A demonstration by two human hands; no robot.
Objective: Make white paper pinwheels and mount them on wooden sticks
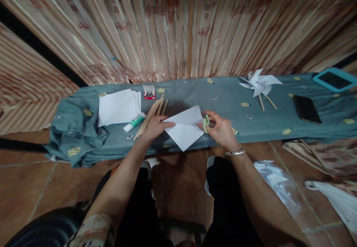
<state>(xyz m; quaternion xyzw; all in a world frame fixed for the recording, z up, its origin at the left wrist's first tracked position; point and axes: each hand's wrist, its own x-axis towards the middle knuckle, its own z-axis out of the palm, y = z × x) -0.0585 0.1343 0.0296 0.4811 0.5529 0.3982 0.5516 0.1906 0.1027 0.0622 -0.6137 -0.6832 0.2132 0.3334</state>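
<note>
A creased white paper square (pixel 184 131) is turned cornerwise over the near part of the cloth-covered table. My left hand (pixel 156 126) pinches its left corner, thumb on top. My right hand (pixel 220 128) is closed around the pale green handles of a pair of scissors (pixel 205 124) at the paper's right corner; the blades are hidden. Just left of my left hand lie several thin wooden sticks (pixel 149 117) and a green-and-white glue stick (pixel 134 122).
A stack of white paper (pixel 119 107) and a small red box of metal pins (pixel 149 92) are on the left. White paper pinwheels (pixel 260 83), a black phone (pixel 306 109) and a blue-framed tablet (pixel 336 79) lie right. Paper scraps in a clear bag (pixel 275 180) rest on the floor.
</note>
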